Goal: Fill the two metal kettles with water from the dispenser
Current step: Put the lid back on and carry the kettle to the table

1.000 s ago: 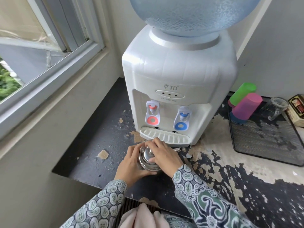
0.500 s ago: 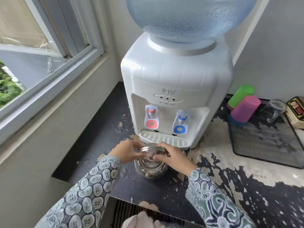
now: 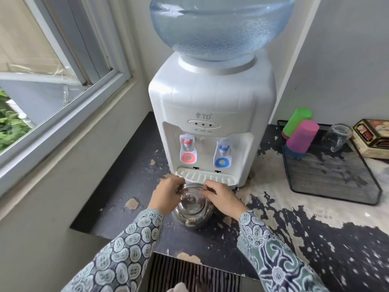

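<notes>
I hold the metal kettle [image 3: 192, 207] by its rim with both hands, left hand [image 3: 166, 196] and right hand [image 3: 223, 199], with the dispenser [image 3: 210, 127] taps just beyond them, where I'd lift it next.

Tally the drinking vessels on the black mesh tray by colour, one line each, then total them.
Green cup: 1
Pink cup: 1
Blue cup, mostly hidden under the pink one: 1
Clear glass mug: 1
Total on the mesh tray: 4
</notes>
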The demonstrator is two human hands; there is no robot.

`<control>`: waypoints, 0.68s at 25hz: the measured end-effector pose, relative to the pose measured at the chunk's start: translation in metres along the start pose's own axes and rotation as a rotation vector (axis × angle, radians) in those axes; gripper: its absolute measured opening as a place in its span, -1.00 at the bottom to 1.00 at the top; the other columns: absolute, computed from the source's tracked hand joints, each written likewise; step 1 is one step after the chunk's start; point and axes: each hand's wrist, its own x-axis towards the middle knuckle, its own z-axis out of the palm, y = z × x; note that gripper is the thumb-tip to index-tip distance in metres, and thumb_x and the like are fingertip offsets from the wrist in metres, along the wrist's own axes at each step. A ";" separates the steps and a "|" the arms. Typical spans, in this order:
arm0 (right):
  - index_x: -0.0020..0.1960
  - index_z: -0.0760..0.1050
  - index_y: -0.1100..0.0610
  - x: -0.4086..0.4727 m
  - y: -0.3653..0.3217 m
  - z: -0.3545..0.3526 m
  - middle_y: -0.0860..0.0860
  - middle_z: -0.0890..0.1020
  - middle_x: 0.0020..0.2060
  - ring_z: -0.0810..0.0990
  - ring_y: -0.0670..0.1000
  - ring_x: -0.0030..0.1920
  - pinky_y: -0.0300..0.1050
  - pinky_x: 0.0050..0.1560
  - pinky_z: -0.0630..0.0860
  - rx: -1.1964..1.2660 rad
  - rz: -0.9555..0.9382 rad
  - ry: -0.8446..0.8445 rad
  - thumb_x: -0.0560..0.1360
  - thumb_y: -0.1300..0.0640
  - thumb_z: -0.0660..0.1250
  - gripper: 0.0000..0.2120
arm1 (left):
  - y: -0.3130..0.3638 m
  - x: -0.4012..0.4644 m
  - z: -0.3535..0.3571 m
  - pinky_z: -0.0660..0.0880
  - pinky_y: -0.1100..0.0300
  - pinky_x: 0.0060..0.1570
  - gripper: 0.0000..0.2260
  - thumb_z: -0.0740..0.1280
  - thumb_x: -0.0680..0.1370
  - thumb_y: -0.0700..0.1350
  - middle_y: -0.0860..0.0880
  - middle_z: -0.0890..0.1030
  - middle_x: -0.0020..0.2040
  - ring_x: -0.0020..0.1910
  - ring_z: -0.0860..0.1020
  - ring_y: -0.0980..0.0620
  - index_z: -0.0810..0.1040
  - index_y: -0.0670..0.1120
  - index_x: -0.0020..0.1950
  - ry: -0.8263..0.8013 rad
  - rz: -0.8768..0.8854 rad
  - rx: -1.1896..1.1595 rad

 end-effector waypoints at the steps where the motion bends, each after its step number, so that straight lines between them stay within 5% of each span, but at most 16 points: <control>1: -0.35 0.27 0.03 -0.004 -0.002 -0.001 -0.07 0.37 -0.44 0.32 -0.06 -0.39 -0.19 -0.33 0.27 -0.001 -0.008 -0.003 0.49 -0.04 0.29 -0.68 | 0.005 -0.005 0.000 0.54 0.03 -0.16 -0.66 0.25 0.41 -0.39 0.03 0.54 -0.35 -0.25 0.54 -0.04 0.36 0.01 -0.42 0.010 0.002 -0.062; 4: -0.36 0.25 0.01 -0.021 -0.011 -0.011 -0.08 0.35 -0.44 0.29 -0.11 -0.39 -0.22 -0.33 0.25 -0.022 -0.046 0.014 0.50 0.01 0.29 -0.67 | 0.021 -0.022 -0.002 0.50 0.18 -0.25 -0.55 0.15 0.37 -0.47 0.13 0.51 -0.44 -0.35 0.51 0.06 0.33 0.06 -0.51 0.050 0.015 -0.199; 8: -0.29 0.35 0.06 -0.061 -0.031 -0.037 -0.03 0.41 -0.39 0.36 -0.06 -0.33 -0.26 -0.29 0.29 0.007 -0.082 0.080 0.51 0.07 0.29 -0.77 | 0.059 -0.047 -0.011 0.34 0.43 -0.37 -0.51 0.11 0.32 -0.50 -0.01 0.54 -0.42 -0.37 0.44 0.06 0.30 0.07 -0.59 0.063 0.084 -0.314; 11: -0.25 0.37 0.05 -0.111 -0.044 -0.049 -0.06 0.44 -0.37 0.38 -0.08 -0.32 -0.35 -0.33 0.30 -0.004 -0.148 0.157 0.51 0.09 0.29 -0.82 | 0.091 -0.083 -0.013 0.32 0.43 -0.35 -0.52 0.11 0.32 -0.51 -0.18 0.58 -0.36 -0.34 0.41 0.03 0.26 0.08 -0.52 0.071 0.153 -0.325; 15: -0.13 0.45 0.10 -0.182 -0.048 -0.053 0.04 0.56 -0.23 0.50 0.01 -0.21 -0.19 -0.18 0.40 -0.025 -0.188 0.197 0.52 0.10 0.27 -0.91 | 0.122 -0.136 -0.007 0.36 0.37 -0.31 -0.53 0.12 0.35 -0.49 -0.02 0.52 -0.40 -0.33 0.46 0.15 0.33 0.08 -0.50 0.057 0.208 -0.383; 17: -0.06 0.48 0.12 -0.221 -0.047 -0.055 -0.03 0.57 -0.19 0.54 -0.05 -0.17 -0.29 -0.14 0.42 -0.005 -0.200 0.221 0.53 0.13 0.26 -0.93 | 0.142 -0.159 -0.001 0.40 0.35 -0.29 -0.59 0.18 0.38 -0.47 -0.01 0.54 -0.38 -0.38 0.45 0.25 0.44 0.04 -0.42 0.030 0.243 -0.350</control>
